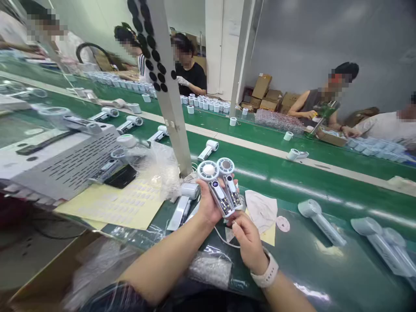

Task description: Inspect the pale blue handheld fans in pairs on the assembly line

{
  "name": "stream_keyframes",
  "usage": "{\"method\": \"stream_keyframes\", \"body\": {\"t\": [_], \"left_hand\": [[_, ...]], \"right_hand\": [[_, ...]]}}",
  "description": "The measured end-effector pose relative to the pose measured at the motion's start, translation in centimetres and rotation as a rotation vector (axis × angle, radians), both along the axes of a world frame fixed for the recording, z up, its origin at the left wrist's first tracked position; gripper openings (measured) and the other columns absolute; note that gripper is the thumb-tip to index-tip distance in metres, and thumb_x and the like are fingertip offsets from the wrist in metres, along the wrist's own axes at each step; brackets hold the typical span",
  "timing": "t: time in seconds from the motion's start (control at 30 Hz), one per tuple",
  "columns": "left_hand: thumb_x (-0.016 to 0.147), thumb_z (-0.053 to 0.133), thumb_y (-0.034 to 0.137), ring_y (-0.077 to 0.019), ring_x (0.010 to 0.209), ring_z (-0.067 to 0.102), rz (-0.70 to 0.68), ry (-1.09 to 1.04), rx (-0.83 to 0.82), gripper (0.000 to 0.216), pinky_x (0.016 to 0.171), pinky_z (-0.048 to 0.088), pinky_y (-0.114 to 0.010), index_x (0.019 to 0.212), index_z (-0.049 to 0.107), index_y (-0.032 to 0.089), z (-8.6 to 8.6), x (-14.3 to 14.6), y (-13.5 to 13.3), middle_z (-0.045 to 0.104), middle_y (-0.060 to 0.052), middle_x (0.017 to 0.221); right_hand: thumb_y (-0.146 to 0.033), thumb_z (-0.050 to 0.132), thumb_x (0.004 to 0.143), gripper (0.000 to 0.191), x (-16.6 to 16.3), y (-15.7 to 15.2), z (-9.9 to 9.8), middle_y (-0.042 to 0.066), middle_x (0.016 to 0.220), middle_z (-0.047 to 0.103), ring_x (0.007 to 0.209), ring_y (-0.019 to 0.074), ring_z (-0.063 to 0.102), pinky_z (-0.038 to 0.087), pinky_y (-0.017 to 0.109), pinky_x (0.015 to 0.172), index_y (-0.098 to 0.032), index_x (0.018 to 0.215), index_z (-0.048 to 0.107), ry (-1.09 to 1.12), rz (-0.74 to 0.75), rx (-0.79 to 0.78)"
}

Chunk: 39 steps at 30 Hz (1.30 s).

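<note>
Left hand [208, 203] fingers closed round two fans [221, 186], held side by side, heads up, above bench [292, 268]. Right hand [248, 240] fingers pinched at lower ends of the fans; whether holding anything there, cannot tell. White band [268, 273] on right wrist. Just beyond hands: cloth [261, 210] and pink disc [283, 223] on bench. Left: yellow sheet [123, 206], another fan [183, 203]. Right: more fans [321, 223] lying flat. Far side of belt [260, 164]: other people seated.
</note>
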<state>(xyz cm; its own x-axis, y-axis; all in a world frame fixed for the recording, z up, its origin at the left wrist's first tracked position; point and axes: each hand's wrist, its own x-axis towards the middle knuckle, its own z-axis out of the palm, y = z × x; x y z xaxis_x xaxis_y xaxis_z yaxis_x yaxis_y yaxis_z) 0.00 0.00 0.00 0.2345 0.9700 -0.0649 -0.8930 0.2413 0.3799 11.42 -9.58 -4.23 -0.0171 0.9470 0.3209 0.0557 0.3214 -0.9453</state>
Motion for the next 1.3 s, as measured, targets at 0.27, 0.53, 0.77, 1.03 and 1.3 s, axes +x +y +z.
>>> {"method": "stream_keyframes", "body": {"t": [0.27,0.53,0.77,1.03,1.3], "left_hand": [[0.05,0.078,0.082,-0.0282,0.091,0.073,-0.091,0.081,0.197,0.07,0.083,0.061,-0.042,0.063,0.063,0.015,-0.1,-0.4,-0.4,0.076,-0.008,0.101],[0.059,0.069,0.087,-0.029,0.102,0.07,0.068,0.193,0.394,0.071,0.083,0.059,-0.038,0.067,0.066,0.016,-1.0,0.4,-1.0,0.073,-0.009,0.108],[0.056,0.069,0.089,-0.0333,0.109,0.067,0.015,0.257,0.383,0.074,0.086,0.058,-0.042,0.069,0.065,0.016,-1.5,0.4,-1.2,0.072,-0.011,0.108],[0.053,0.071,0.089,-0.0372,0.112,0.066,-0.022,0.27,0.365,0.075,0.088,0.058,-0.046,0.074,0.067,0.017,-0.6,0.1,-1.0,0.073,-0.013,0.108],[0.068,0.078,0.062,-0.0372,0.112,0.068,-0.074,0.244,0.256,0.059,0.097,0.054,-0.05,0.105,0.073,0.017,-1.0,0.0,-1.1,0.076,-0.012,0.104]], "right_hand": [[-0.064,0.063,0.091,0.048,0.2,0.6,0.1,-0.004,0.052,0.052,0.052,0.0138,0.054,0.044,0.027,0.057,-0.022,0.07,0.055,0.197,-0.044,-0.26],[-0.071,0.071,0.081,0.056,0.0,0.5,0.2,-0.011,0.043,0.04,0.033,0.0079,0.043,0.03,0.02,0.038,-0.022,0.067,0.048,0.387,-0.07,-0.395],[-0.074,0.072,0.077,0.059,0.9,0.7,0.4,-0.011,0.042,0.04,0.031,0.0078,0.042,0.027,0.019,0.037,-0.021,0.068,0.05,0.305,-0.025,-0.458],[-0.063,0.06,0.094,0.047,1.2,0.8,0.0,-0.001,0.065,0.058,0.062,0.0149,0.056,0.046,0.028,0.062,-0.021,0.073,0.056,0.154,-0.061,-0.254],[-0.053,0.055,0.097,0.038,3.1,1.3,-0.4,0.006,0.093,0.065,0.086,0.0228,0.06,0.05,0.037,0.082,-0.022,0.076,0.062,0.135,-0.122,-0.059]]}}
